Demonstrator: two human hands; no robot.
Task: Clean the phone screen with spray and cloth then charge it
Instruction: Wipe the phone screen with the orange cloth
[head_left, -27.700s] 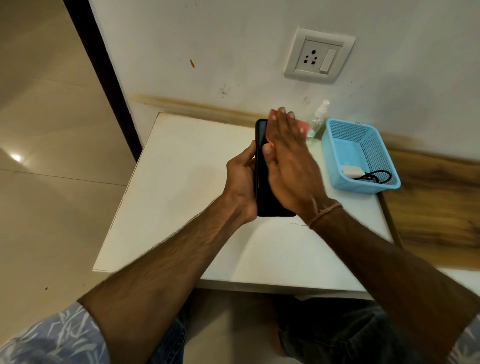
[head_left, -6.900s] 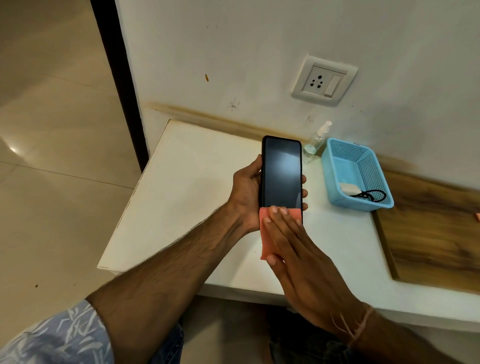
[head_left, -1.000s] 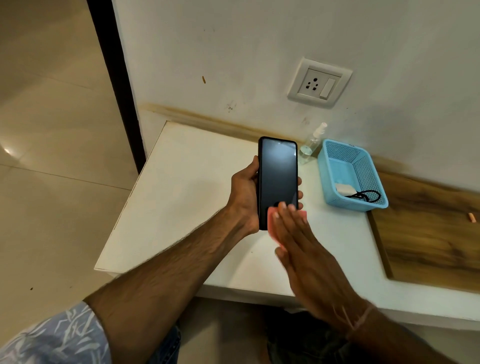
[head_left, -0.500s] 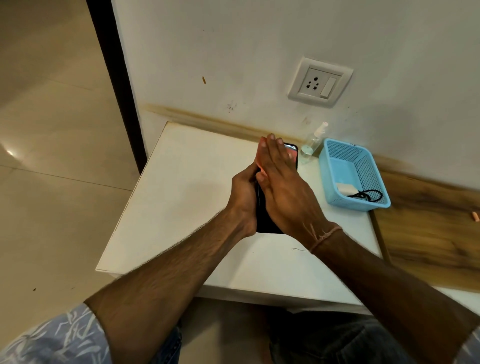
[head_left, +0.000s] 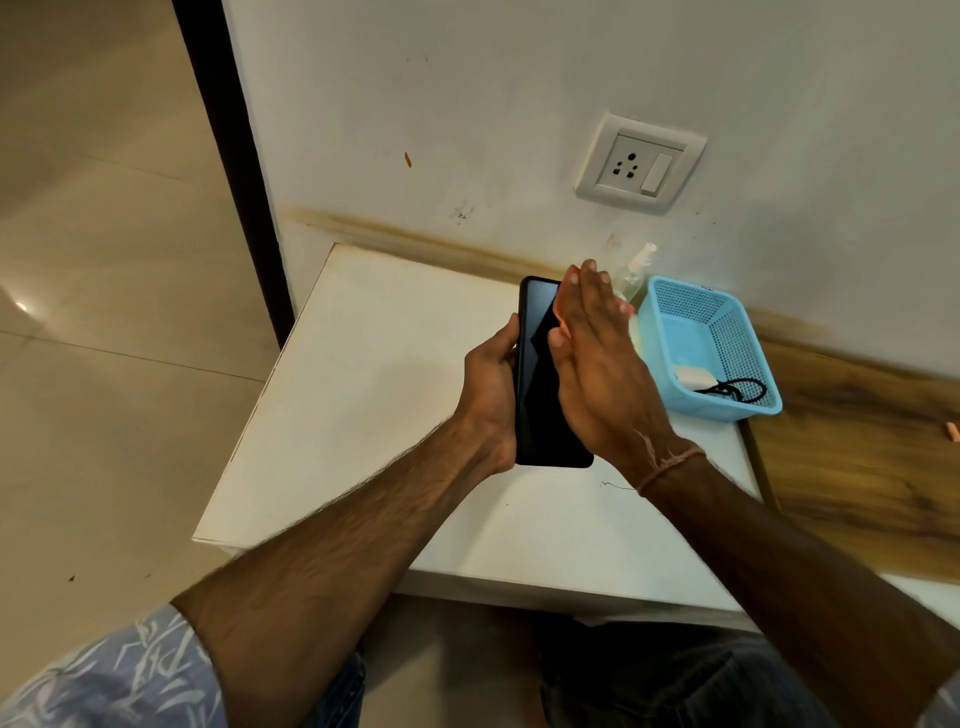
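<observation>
My left hand (head_left: 491, 384) grips a black phone (head_left: 537, 384) by its left edge, upright above the white table (head_left: 374, 395). My right hand (head_left: 597, 358) lies flat over the right side of the screen with straight fingers, pressing an orange cloth (head_left: 559, 317) of which only a sliver shows at the fingers' edge. A small clear spray bottle (head_left: 636, 270) stands against the wall behind my right hand. A white charger with a black cable (head_left: 719, 383) lies in the blue basket (head_left: 670, 332).
A white wall socket with a switch (head_left: 640, 163) is mounted above the table. A wooden surface (head_left: 862, 452) adjoins the table on the right, with a small orange bit on it. Tiled floor lies to the left beyond a dark door frame.
Over the last second my right hand slid the cloth from the phone's bottom up to its top; since half a second ago it has shifted right, baring the screen's left side.
</observation>
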